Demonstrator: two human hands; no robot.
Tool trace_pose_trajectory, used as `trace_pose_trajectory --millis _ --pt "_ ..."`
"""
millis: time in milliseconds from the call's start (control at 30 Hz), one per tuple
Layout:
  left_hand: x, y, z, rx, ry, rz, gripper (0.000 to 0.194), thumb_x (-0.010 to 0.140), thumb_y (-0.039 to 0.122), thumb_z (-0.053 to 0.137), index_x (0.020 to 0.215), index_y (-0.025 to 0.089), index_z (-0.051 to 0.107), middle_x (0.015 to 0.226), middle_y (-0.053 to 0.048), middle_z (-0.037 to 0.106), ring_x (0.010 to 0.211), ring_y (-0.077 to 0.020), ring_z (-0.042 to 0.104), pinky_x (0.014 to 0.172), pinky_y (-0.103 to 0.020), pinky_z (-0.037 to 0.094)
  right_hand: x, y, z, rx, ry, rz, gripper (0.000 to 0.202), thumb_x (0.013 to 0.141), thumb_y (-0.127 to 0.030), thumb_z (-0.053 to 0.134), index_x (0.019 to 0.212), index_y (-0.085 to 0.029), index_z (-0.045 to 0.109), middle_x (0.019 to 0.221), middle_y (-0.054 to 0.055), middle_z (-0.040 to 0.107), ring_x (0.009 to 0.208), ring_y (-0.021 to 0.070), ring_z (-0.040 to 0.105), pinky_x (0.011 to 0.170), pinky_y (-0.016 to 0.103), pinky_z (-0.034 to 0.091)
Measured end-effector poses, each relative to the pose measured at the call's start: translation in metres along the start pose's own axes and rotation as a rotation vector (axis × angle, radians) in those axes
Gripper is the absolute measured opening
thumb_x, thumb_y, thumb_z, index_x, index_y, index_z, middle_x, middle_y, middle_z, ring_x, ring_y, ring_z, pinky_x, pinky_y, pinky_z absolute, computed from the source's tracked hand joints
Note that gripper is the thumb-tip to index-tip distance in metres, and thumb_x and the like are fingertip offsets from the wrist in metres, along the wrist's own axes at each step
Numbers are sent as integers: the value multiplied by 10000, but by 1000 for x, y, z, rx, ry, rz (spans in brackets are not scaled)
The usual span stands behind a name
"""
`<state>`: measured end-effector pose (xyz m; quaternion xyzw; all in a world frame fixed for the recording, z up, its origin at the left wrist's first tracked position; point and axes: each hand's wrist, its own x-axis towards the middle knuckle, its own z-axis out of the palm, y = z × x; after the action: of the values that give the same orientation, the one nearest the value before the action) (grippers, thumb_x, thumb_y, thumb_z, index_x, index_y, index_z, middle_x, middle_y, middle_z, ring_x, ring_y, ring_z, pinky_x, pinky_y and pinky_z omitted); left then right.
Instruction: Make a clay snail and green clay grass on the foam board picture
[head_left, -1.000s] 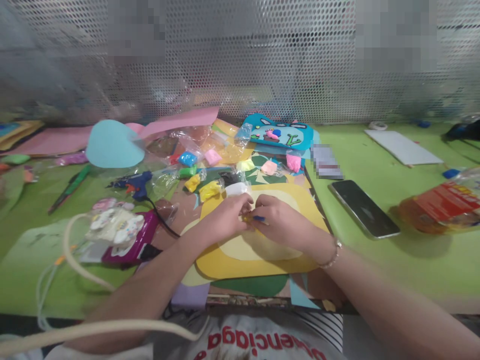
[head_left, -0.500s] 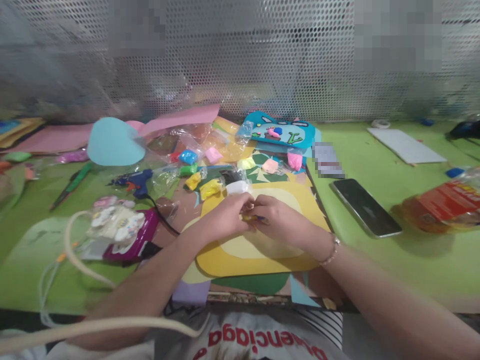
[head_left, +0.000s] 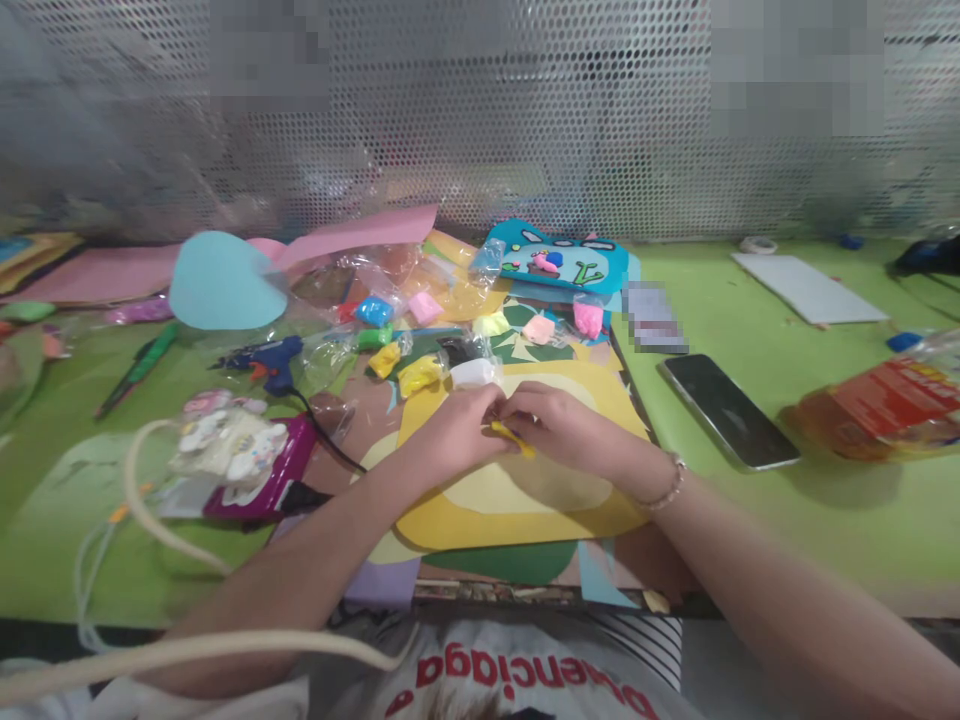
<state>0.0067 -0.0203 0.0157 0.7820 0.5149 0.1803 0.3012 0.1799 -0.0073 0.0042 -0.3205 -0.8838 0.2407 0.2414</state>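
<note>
Both the left hand (head_left: 466, 428) and right hand (head_left: 562, 428) pinch a thin yellow strip (head_left: 516, 441); likely soft, light clay, best held gently near its ends.

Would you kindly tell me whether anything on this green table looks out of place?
Nothing looks spilled; only the crumpled clear plastic wrapping, strewn loosely partly over orange paper, seems untidy. The rounded yellow board below the left hand, right hand and thin yellow piece shows no visible damage.
</note>
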Motion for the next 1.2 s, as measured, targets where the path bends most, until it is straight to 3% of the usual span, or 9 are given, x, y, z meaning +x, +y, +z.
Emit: trace_pose_trajectory --millis 500,900,1200 --pt "1 -5 2 41 8 42 263 629 309 715 686 197 484 681 27 504 687 -157 496 583 -269 328 1 -4 -2 123 16 71 165 849 -72 514 868 -167 648 861 39 639 794 132 585 723 268 468" --pt "3 -9 4 49 -5 23 212 627 311 728 734 199 583 736 8 582 728 -175 548 607 -276 370 4 -14 -8 227 48 197 156 861 -131 499 844 -177 647 867 39 657 776 135 597 671 264 473" --pt "4 -5 -1 40 -26 -33 250 611 344 728 663 185 543 671 19 535 663 -154 508 583 -263 352 3 -4 -2 189 46 106 157 849 -108 555 892 -188 684 858 32 675 779 127 605 701 256 475"
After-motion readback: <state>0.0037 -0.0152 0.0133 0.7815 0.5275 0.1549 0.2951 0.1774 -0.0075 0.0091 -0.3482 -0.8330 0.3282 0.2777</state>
